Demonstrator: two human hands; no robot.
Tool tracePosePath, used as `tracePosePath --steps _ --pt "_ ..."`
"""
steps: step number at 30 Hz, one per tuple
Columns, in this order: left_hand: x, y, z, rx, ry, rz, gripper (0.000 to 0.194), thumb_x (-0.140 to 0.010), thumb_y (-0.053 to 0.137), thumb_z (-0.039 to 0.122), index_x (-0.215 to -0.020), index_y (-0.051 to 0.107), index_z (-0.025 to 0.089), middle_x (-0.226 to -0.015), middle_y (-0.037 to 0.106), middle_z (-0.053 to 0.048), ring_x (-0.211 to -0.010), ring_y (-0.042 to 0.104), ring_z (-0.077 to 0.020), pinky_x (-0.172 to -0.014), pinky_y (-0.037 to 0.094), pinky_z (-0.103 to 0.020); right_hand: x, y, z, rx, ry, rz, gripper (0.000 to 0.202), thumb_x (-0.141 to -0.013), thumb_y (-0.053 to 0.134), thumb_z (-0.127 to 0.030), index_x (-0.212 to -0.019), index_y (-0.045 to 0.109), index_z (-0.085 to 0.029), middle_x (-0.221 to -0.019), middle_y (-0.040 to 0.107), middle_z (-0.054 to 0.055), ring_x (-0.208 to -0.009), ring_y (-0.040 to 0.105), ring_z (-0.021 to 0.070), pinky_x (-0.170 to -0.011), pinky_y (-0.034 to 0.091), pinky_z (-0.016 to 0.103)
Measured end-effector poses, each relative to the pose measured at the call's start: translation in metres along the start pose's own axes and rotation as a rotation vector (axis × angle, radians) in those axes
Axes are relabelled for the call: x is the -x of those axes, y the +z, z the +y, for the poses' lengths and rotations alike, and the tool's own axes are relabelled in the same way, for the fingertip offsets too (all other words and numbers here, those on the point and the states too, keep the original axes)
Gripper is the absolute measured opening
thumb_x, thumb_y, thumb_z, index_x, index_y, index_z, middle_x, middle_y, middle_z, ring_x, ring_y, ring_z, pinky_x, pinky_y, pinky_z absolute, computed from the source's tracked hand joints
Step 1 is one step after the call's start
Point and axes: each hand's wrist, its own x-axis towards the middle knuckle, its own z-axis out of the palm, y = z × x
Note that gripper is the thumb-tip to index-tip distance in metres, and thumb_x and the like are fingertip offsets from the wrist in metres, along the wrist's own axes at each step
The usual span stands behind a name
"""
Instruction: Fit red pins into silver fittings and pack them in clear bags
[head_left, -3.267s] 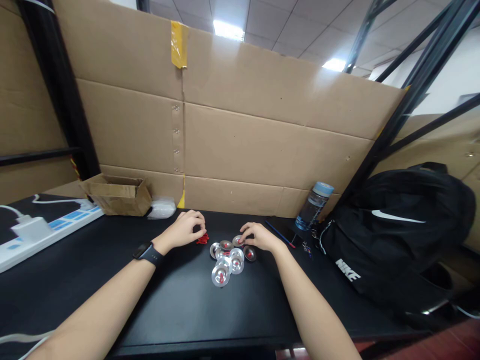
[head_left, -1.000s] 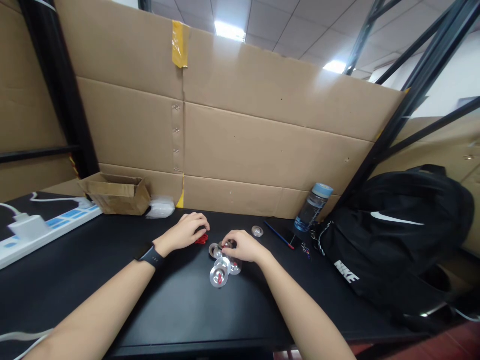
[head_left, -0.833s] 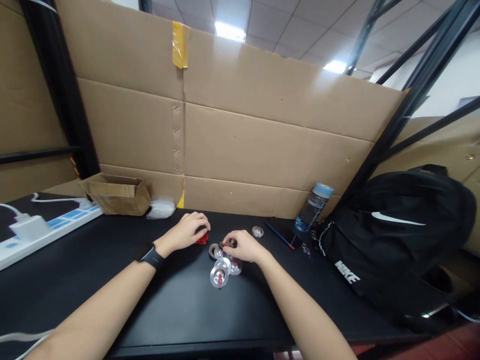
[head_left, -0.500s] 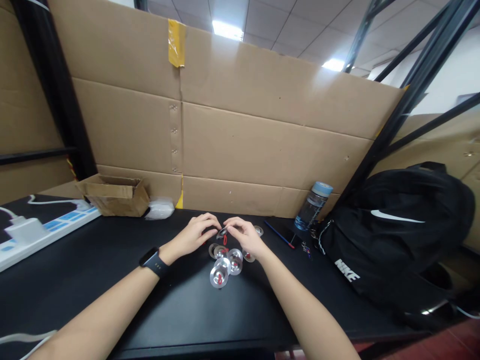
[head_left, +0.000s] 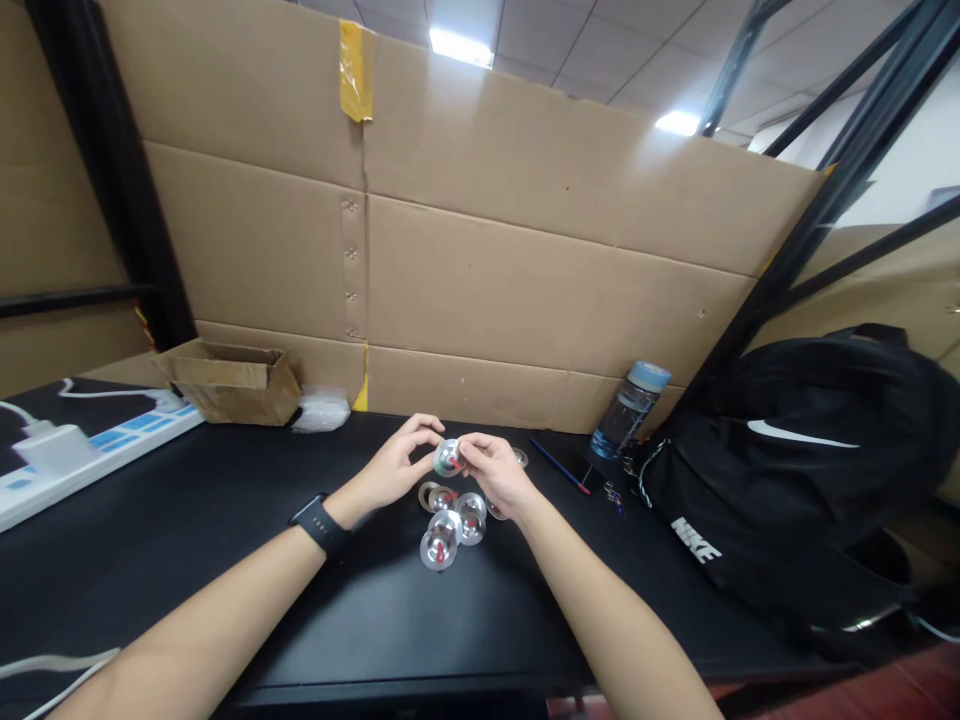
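Observation:
A small shiny finger cymbal (head_left: 448,457) with a red loop is raised over the black tabletop, its domed side facing me. My right hand (head_left: 496,474) pinches it by the right edge between thumb and fingers. Just left of it is my left hand (head_left: 397,464), fingers curved and apart, thumb close to the rim; whether it touches, I cannot tell. Below the hands lie several more cymbals, some overlapping, among them a front cymbal (head_left: 438,548) and another cymbal (head_left: 472,525), most with red loops. One cymbal (head_left: 520,457) is partly hidden behind my right hand.
At left are a white power strip (head_left: 142,440), an open cardboard box (head_left: 240,390) and a clear plastic bag (head_left: 322,410). To the right stand a water bottle (head_left: 628,410) and a black backpack (head_left: 810,450), near a blue pen (head_left: 559,465) and keys (head_left: 615,498). Cardboard walls the back.
The held cymbal has turned from edge-on to show its domed face and red loop. My left fingers have come apart from it, while my right hand keeps its pinch.

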Motion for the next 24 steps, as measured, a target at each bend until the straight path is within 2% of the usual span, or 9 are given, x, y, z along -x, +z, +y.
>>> tracePosePath --steps 4,7,9,11,13,15,20,24 --pt "-0.001 -0.006 -0.009 -0.102 -0.005 0.026 0.026 -0.098 0.054 0.042 -0.095 0.07 0.022 -0.127 0.055 -0.009 -0.124 0.053 -0.0241 -0.111 0.041 -0.039 -0.001 -0.006 -0.008 0.006 0.006 -0.024 0.034 -0.073 0.084 -0.047 -0.087 0.076 -0.017 -0.078 0.071 0.004 -0.063 0.057 0.0125 -0.059 0.043 0.025" --pt "-0.001 -0.017 -0.022 -0.23 -0.019 0.053 0.029 -0.099 0.052 0.044 -0.094 0.07 0.022 -0.124 0.056 -0.008 -0.118 0.055 -0.0238 -0.107 0.043 -0.039 -0.004 -0.022 -0.014 0.047 -0.013 0.019 0.036 -0.074 0.083 -0.049 -0.086 0.075 -0.017 -0.076 0.07 0.004 -0.063 0.056 0.0126 -0.059 0.043 0.025" --pt "0.0 -0.028 -0.034 -0.357 -0.034 0.048 0.029 -0.098 0.052 0.044 -0.093 0.07 0.022 -0.122 0.057 -0.008 -0.113 0.058 -0.0237 -0.105 0.043 -0.04 -0.008 -0.039 -0.017 0.17 -0.015 0.074 0.037 -0.075 0.081 -0.051 -0.087 0.075 -0.016 -0.076 0.069 0.004 -0.063 0.056 0.0126 -0.057 0.042 0.025" --pt "0.002 -0.038 -0.047 -0.486 -0.046 -0.005 0.026 -0.096 0.053 0.042 -0.093 0.071 0.023 -0.121 0.056 -0.007 -0.111 0.058 -0.0247 -0.102 0.043 -0.042 -0.012 -0.059 -0.019 0.37 0.019 0.172 0.039 -0.076 0.077 -0.051 -0.09 0.075 -0.014 -0.073 0.069 0.004 -0.059 0.055 0.0124 -0.053 0.04 0.024" --pt "0.005 -0.046 -0.058 -0.559 -0.056 -0.068 0.025 -0.095 0.054 0.041 -0.092 0.072 0.023 -0.119 0.057 -0.007 -0.113 0.057 -0.0257 -0.1 0.043 -0.042 -0.016 -0.08 -0.018 0.587 0.076 0.325 0.035 -0.083 0.068 -0.046 -0.093 0.075 -0.013 -0.072 0.07 0.005 -0.056 0.056 0.013 -0.051 0.04 0.024" --pt "0.006 -0.051 -0.066 -0.573 -0.066 -0.12 0.025 -0.094 0.054 0.041 -0.09 0.072 0.023 -0.117 0.058 -0.007 -0.112 0.058 -0.0255 -0.098 0.043 -0.04 -0.018 -0.099 -0.015 0.776 0.112 0.412 0.027 -0.087 0.06 -0.035 -0.093 0.075 -0.013 -0.079 0.074 0.007 -0.063 0.063 0.0152 -0.056 0.045 0.025" --pt "0.008 -0.051 -0.07 -0.577 -0.1 -0.184 0.025 -0.092 0.055 0.041 -0.087 0.072 0.023 -0.112 0.062 -0.006 -0.107 0.06 -0.0247 -0.094 0.044 -0.037 -0.018 -0.132 -0.004 0.999 0.165 0.51 0.014 -0.08 0.062 -0.018 -0.086 0.075 -0.016 -0.083 0.076 0.01 -0.078 0.07 0.0207 -0.067 0.049 0.028" --pt "0.009 -0.051 -0.07 -0.592 -0.143 -0.201 0.025 -0.09 0.057 0.043 -0.085 0.073 0.024 -0.107 0.065 -0.005 -0.104 0.062 -0.0254 -0.092 0.044 -0.037 -0.015 -0.14 0.003 1.154 0.175 0.507 0.015 -0.077 0.063 -0.013 -0.084 0.074 -0.021 -0.083 0.074 0.008 -0.082 0.069 0.0213 -0.074 0.047 0.029"
